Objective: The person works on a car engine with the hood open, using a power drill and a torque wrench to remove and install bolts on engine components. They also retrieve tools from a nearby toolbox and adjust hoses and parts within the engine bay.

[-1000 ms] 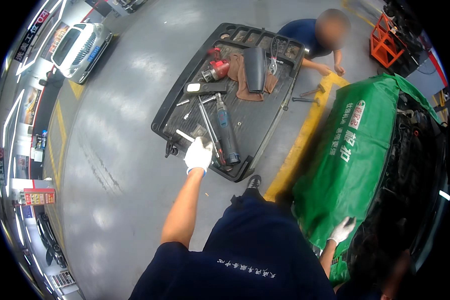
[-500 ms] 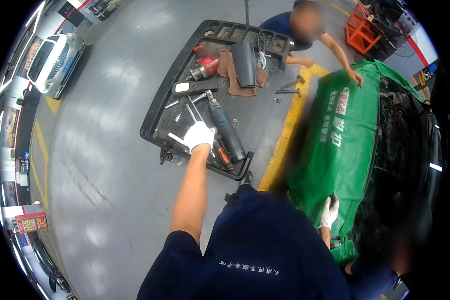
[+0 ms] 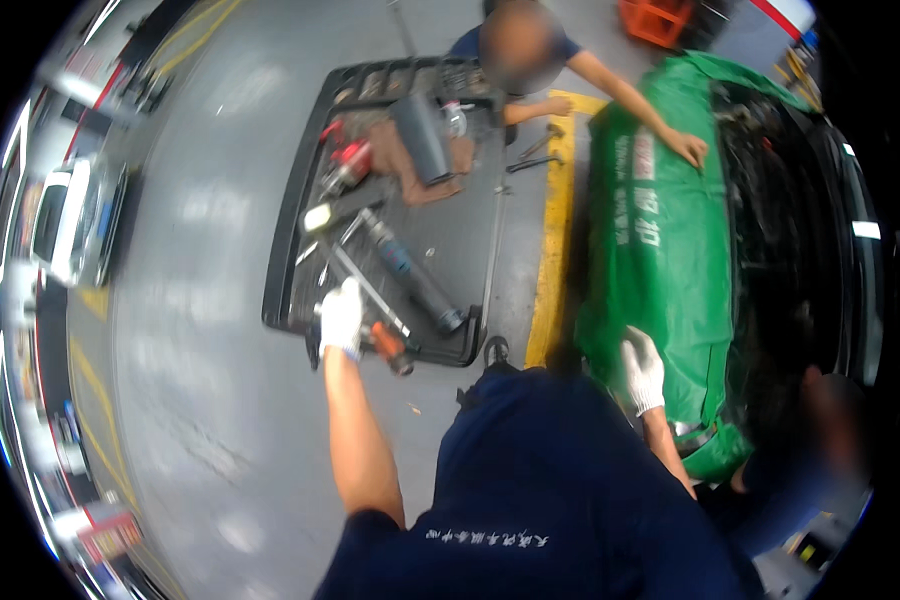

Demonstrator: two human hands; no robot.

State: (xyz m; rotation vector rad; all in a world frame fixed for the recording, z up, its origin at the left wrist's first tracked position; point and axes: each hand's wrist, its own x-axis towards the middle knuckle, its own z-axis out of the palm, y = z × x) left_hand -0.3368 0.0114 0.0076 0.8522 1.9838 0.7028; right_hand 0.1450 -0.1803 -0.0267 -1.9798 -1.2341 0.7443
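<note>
My left hand [image 3: 342, 318], in a white knit glove, is at the near left edge of a black tool tray [image 3: 280, 270]. Its fingers are closed at the shaft end of an orange-handled screwdriver [image 3: 388, 346], whose handle reaches over the tray's rim; motion blurs the grip. Beside it lie a long chrome bar [image 3: 370, 290] and a blue-and-black cordless ratchet [image 3: 410, 270]. My right hand [image 3: 643, 370], gloved too, has its fingers stretched out over the near left side of a green fender cover [image 3: 660, 280] draped on a car; whether it touches the cover I cannot tell.
A co-worker [image 3: 530, 60] at the far side rests a hand on the cover. Another blurred person [image 3: 820, 440] is at the lower right. The tray carries a red impact wrench [image 3: 348, 165], a brown cloth [image 3: 395, 165] and a dark box-like piece [image 3: 422, 138]. Two hammers [image 3: 535, 162] lie beyond.
My left hand has drawn back toward the tray's near edge, and the orange-handled screwdriver has shifted with it. My right hand has moved up and left, its fingers straighter. The view has swung.
</note>
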